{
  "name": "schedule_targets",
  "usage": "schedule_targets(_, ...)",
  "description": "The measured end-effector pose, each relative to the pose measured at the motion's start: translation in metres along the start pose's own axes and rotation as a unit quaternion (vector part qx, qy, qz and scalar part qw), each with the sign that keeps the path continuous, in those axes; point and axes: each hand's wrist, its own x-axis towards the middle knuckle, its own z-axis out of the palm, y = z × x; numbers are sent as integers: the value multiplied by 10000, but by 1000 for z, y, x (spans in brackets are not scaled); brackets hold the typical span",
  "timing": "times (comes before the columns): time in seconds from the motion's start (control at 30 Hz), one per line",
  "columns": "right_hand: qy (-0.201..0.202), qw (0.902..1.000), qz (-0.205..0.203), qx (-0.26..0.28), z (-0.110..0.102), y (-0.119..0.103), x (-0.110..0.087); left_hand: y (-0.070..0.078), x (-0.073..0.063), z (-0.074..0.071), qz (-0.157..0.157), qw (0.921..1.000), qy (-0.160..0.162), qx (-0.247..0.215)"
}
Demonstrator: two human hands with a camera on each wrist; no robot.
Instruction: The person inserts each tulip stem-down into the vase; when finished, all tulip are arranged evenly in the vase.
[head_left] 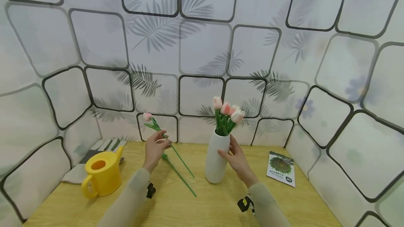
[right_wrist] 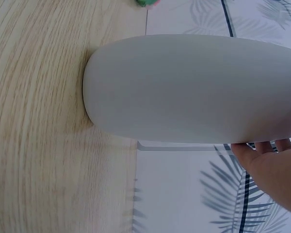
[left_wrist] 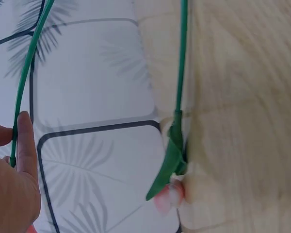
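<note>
My left hand (head_left: 155,149) pinches the green stem of a pink-and-white tulip (head_left: 147,116) between thumb and fingers, above the table. In the left wrist view its stem (left_wrist: 24,80) runs up from the fingertips. A second tulip (head_left: 180,175) lies on the table below that hand, its blossom (left_wrist: 170,196) showing in the left wrist view. My right hand (head_left: 236,158) grips the upper right side of a white vase (head_left: 215,160), thumb in front and fingers partly hidden behind. Upright on the table, the vase (right_wrist: 184,90) holds several pink and white tulips (head_left: 226,111).
A yellow watering can (head_left: 105,176) stands at the left of the wooden table (head_left: 221,207), beside a folded grey-and-white cloth (head_left: 74,175). Toward the right edge lies a card with a sunflower picture (head_left: 281,169). Patterned sheeting (head_left: 202,52) encloses the back and sides.
</note>
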Motion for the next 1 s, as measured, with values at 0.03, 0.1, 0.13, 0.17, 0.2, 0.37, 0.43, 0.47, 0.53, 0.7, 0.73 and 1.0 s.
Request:
schedule_targets(0.03, 1, 10000, 12, 28, -1, 0, 1, 4, 1, 1, 54, 10000, 30, 4)
schedule_targets(0.1, -2, 10000, 14, 65, -2, -1, 1, 10, 4, 4, 133, 9999, 110, 14)
schedule_targets(0.13, -8, 10000, 8, 62, -2, -1, 1, 14, 6, 5, 161, 9997, 166, -17)
schedule_targets(0.17, -7, 10000, 16, 75, -3, -1, 1, 18, 7, 7, 183, 9996, 222, -59)
schedule_targets(0.2, -8, 10000, -6, 39, -3, -2, 1, 21, 8, 8, 209, 9993, 281, -147)
schedule_targets(0.37, 42, 10000, -68, -59, -4, -2, 0, 37, 10, 14, 427, 9973, 438, -408)
schedule_targets(0.43, 60, 9999, -95, -89, -4, -1, 0, 43, 10, 15, 561, 9966, 450, -404)
schedule_targets(0.47, 68, 9999, -116, -101, -4, -1, 0, 46, 9, 16, 625, 9963, 454, -379)
schedule_targets(0.53, 75, 9999, -80, -96, -3, 1, 1, 52, 8, 17, 714, 9955, 493, -382)
schedule_targets(0.7, 20, 10000, -15, -70, -1, 3, 0, 66, 8, 23, 753, 9937, 601, -580)
schedule_targets(0.73, 8, 10000, -17, -66, -1, 3, 0, 69, 8, 25, 770, 9931, 599, -643)
schedule_targets(1.0, -66, 10000, -30, -19, 0, 0, -1, 91, 11, 40, 1211, 9887, 520, -713)
